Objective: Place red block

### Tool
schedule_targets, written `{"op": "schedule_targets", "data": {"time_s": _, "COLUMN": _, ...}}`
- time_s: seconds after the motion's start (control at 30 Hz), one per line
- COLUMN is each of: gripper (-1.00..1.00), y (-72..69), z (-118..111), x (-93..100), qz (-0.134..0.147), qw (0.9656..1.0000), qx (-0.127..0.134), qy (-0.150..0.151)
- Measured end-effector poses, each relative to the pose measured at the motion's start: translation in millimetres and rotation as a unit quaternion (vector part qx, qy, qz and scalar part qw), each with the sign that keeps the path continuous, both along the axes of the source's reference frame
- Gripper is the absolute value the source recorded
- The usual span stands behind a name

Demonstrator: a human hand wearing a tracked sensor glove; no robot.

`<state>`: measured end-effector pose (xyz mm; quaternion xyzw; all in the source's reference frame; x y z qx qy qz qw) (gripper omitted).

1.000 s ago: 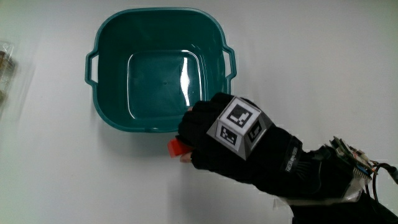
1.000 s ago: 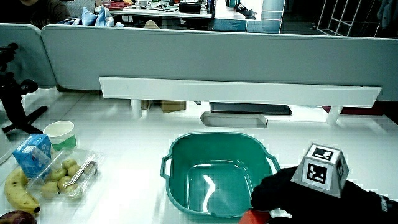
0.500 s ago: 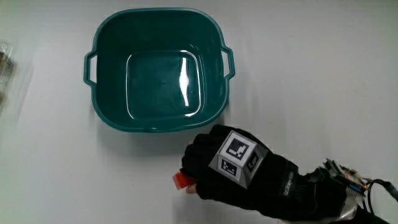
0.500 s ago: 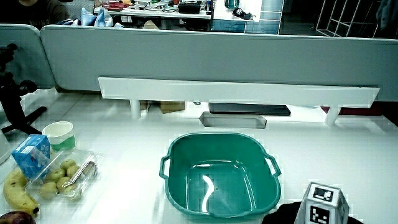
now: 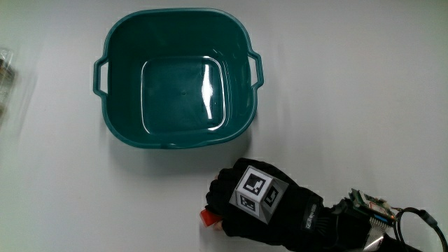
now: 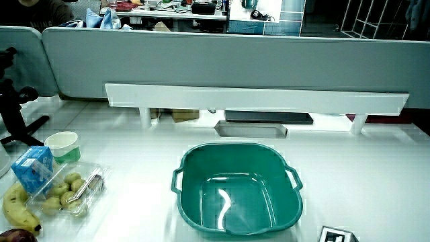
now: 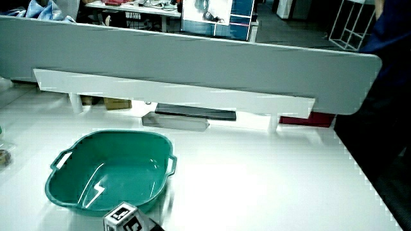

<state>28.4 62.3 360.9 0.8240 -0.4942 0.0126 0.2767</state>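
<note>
White bench carries everything. Nearest the person, the hand has its fingers curled around the red block, low over the bench. Farther off sits the teal basin. Best set the block flat before letting go.

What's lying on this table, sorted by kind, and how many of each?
Teal basin: 1
Red block: 1
Paper cup: 1
Blue carton: 1
Banana: 1
Clear pack of small fruit: 1
Dark round thing, cut off at the edge: 1
Total: 7 that can be made out
</note>
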Motion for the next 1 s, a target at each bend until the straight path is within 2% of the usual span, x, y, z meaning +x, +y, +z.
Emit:
{"op": "schedule_targets", "data": {"time_s": 0.03, "gripper": 0.0, "y": 0.9, "z": 3.3, "x": -0.3, "qz": -0.002, "qw": 0.9999, "qx": -0.013, "qy": 0.0}}
{"op": "schedule_targets", "data": {"time_s": 0.27, "gripper": 0.0, "y": 5.5, "z": 22.0, "x": -1.1, "qz": -0.006, "qw": 0.9995, "qx": -0.018, "qy": 0.023}}
{"op": "schedule_targets", "data": {"time_s": 0.43, "gripper": 0.0, "y": 4.8, "z": 20.2, "x": -0.9, "qz": 0.0, "qw": 0.9997, "qx": -0.019, "qy": 0.014}}
{"op": "schedule_targets", "data": {"time_s": 0.5, "gripper": 0.0, "y": 5.4, "z": 17.9, "x": -2.6, "qz": -0.006, "qw": 0.9998, "qx": -0.011, "qy": 0.015}}
{"op": "schedule_targets", "data": {"time_s": 0.57, "gripper": 0.0, "y": 6.2, "z": 21.1, "x": -3.2, "qz": -0.006, "qw": 0.9997, "qx": -0.014, "qy": 0.02}}
{"op": "schedule_targets", "data": {"time_s": 0.83, "gripper": -0.5, "y": 6.3, "z": 23.4, "x": -0.9, "qz": 0.0, "qw": 0.9995, "qx": -0.018, "qy": 0.024}}
{"op": "schedule_targets", "data": {"time_s": 0.93, "gripper": -0.69, "y": 4.6, "z": 20.8, "x": 1.9, "qz": 0.005, "qw": 0.9993, "qx": -0.031, "qy": 0.018}}
{"op": "schedule_targets", "data": {"time_s": 0.97, "gripper": -0.75, "y": 4.8, "z": 24.0, "x": 4.0, "qz": 0.008, "qw": 0.9994, "qx": -0.026, "qy": 0.023}}
{"op": "schedule_targets", "data": {"time_s": 1.0, "gripper": -0.81, "y": 5.1, "z": 30.6, "x": 7.3, "qz": 0.012, "qw": 0.9992, "qx": -0.032, "qy": 0.021}}
